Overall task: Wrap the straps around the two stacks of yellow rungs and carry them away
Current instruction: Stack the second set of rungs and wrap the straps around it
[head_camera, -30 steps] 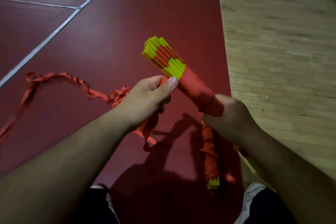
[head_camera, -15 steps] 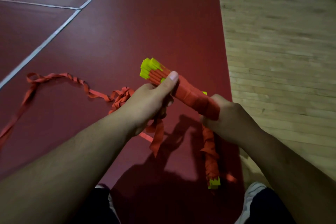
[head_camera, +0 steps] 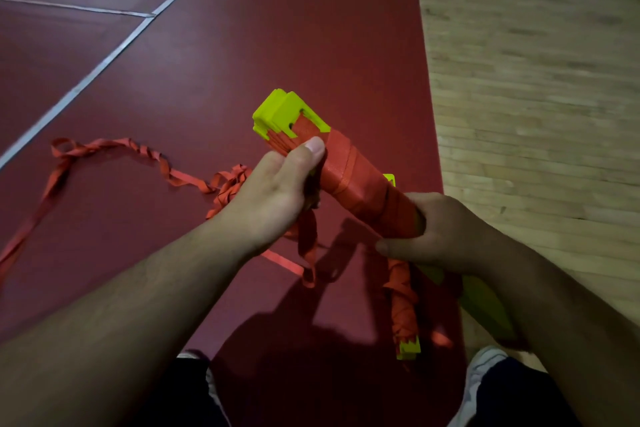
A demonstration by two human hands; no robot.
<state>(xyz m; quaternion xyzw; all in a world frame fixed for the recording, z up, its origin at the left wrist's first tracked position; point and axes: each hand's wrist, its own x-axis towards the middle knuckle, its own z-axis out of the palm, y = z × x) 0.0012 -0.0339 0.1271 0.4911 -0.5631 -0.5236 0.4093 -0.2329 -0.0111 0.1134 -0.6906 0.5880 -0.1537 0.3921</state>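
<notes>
neon yellow rungs (head_camera: 277,113) banded in orange-red strap (head_camera: 349,177); dark red floor mat (head_camera: 311,28) with pale lines; light wood floor (head_camera: 536,80).

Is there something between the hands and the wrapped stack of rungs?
Nothing visible: the left hand and the right hand both grip the wrapped stack directly. Loose strap trails on the red floor.
</notes>
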